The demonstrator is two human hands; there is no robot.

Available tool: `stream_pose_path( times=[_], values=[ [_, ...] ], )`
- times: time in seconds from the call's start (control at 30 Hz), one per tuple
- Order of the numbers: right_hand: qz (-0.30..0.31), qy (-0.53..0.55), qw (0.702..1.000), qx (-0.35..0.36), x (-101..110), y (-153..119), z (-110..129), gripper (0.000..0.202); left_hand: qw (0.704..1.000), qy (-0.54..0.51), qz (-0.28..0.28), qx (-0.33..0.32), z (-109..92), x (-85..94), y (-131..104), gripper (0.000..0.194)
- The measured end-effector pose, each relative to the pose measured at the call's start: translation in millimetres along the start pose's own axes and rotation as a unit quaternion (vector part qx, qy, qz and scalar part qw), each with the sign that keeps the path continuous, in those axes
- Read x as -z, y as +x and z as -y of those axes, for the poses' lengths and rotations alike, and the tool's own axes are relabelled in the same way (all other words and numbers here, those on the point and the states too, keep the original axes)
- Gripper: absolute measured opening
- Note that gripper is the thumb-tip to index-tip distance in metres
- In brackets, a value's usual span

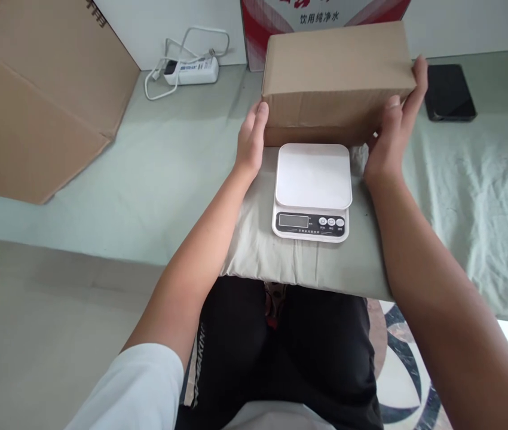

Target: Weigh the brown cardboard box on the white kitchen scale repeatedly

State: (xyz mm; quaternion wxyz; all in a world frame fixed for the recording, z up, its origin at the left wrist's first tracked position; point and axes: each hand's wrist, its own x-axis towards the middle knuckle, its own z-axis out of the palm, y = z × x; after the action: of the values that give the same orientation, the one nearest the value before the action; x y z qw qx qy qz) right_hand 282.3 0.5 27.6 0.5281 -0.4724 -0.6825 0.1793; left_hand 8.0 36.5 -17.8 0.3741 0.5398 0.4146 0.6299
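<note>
A closed brown cardboard box point(339, 65) is gripped at its two ends, just behind a white digital kitchen scale point(314, 179). My left hand point(253, 134) presses on the box's left end, thumb along the near corner. My right hand point(395, 125) holds the right end, its thumb on the near face and a finger reaching up the side. The scale lies flat on the green cloth, its bare platform toward the box and its blank display and buttons toward me. I cannot tell whether the box rests on the cloth or is slightly raised.
A large cardboard box point(30, 107) stands at the left. Behind lie a white power strip point(198, 70) with a looped cable and a red-and-white printed carton point(258, 30). A black phone point(450, 92) is on the right. The green cloth point(146, 179) ends at my knees.
</note>
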Motion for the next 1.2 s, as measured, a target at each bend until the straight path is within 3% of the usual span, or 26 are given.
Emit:
stream_pose_path(
  times=[0.13, 0.3, 0.47, 0.57, 0.63, 0.9, 1.2],
  values=[
    [-0.054, -0.011, 0.996, 0.076, 7.4, -0.3, 22.7, 0.105, 0.999, -0.015, 0.001, -0.039, -36.9, -3.3, -11.6, 0.091],
    [-0.062, -0.001, 0.981, 0.184, 25.0, -3.6, 42.2, 0.108, 0.994, 0.006, -0.023, -0.106, -69.0, 0.6, -38.6, 0.093],
    [-0.063, -0.011, 0.995, 0.076, 46.2, -47.2, 29.2, 0.115, 0.993, 0.045, -0.029, -0.107, -86.1, 16.4, -107.2, 0.08],
    [-0.066, 0.016, 0.994, 0.087, 52.5, -80.9, 5.5, 0.128, 0.995, 0.05, -0.01, -0.09, -89.6, 21.8, -144.4, 0.072],
    [-0.079, 0.029, 0.992, 0.091, 52.3, -96.3, -4.8, 0.127, 0.995, 0.051, -0.002, -0.081, -89.9, 21.0, -155.9, 0.071],
    [-0.083, 0.028, 0.996, 0.036, 47.7, -102.9, 16.5, 0.104, 0.999, 0.03, 0.018, -0.035, -93.9, 15.5, -150.5, 0.078],
    [-0.094, 0.058, 0.99, 0.084, 56.4, -100.7, 23.6, 0.087, 0.999, -0.008, -0.003, -0.033, -91.4, 22.0, -153.1, 0.078]
  ],
)
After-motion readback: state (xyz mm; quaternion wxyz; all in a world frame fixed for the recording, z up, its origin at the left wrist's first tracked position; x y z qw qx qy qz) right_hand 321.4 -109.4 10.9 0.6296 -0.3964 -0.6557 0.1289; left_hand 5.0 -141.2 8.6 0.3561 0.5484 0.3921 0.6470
